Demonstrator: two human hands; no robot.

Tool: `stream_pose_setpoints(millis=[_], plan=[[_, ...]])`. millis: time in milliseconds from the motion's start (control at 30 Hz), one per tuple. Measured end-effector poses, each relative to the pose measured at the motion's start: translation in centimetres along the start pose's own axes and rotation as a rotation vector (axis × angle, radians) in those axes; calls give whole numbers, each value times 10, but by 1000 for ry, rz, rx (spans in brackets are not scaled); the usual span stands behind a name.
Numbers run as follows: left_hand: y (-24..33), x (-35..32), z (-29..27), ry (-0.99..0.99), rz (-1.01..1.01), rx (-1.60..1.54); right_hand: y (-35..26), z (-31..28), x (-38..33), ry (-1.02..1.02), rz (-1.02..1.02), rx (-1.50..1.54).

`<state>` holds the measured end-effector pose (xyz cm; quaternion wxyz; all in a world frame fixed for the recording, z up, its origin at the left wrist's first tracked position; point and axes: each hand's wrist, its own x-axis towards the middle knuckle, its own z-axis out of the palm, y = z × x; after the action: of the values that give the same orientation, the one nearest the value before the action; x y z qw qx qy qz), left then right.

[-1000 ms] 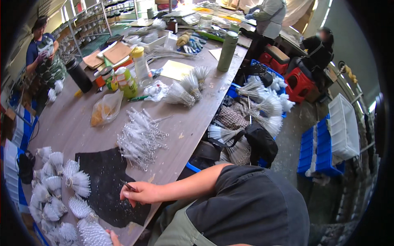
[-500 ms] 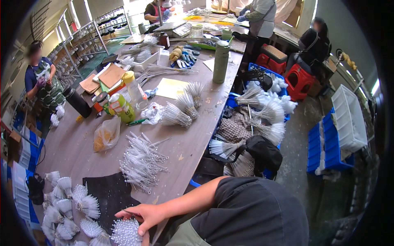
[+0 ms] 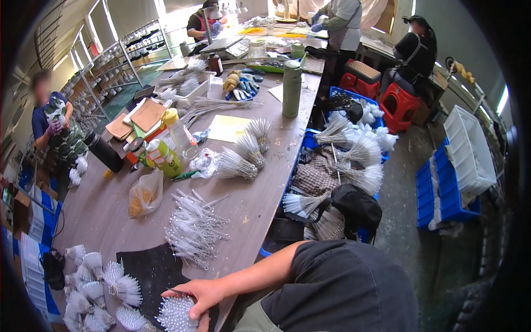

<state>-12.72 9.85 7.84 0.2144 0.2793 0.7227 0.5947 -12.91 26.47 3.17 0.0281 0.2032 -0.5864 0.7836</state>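
Note:
My right hand (image 3: 200,297) is closed over the edge of a bundle of thin white-tipped brushes (image 3: 176,314), at the bottom of the view. A thin dark piece, perhaps a tool, sticks out by its fingers; its kind is unclear. A small patch of skin shows below the right hand, perhaps part of my left hand (image 3: 203,322); its fingers are hidden. Under the bundle's far side lies a black mat (image 3: 149,272). Several similar bundles (image 3: 124,289) stand close together on the left. Beyond the mat is a loose heap of thin white wire brushes (image 3: 196,229) with looped ends.
On the table (image 3: 249,202) stand a clear bag of yellowish bits (image 3: 146,193), bottles (image 3: 166,157), more bundles (image 3: 238,164) and a green flask (image 3: 292,88). Blue crates (image 3: 362,102) stand along the right edge. Several people work farther off.
The whole view has shifted slightly, so the table things appear lower. My right hand keeps its grip, and the bundle appears slightly turned, farther right and a little lower.

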Motion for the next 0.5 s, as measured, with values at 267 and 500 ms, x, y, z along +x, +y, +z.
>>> stream_pose_setpoints(millis=[267,500], plan=[[-6,-5,0,20,-65,-64,6,6,2,-25,50,-18],[-12,-9,1,48,-116,-113,10,9,4,-28,24,-30]])
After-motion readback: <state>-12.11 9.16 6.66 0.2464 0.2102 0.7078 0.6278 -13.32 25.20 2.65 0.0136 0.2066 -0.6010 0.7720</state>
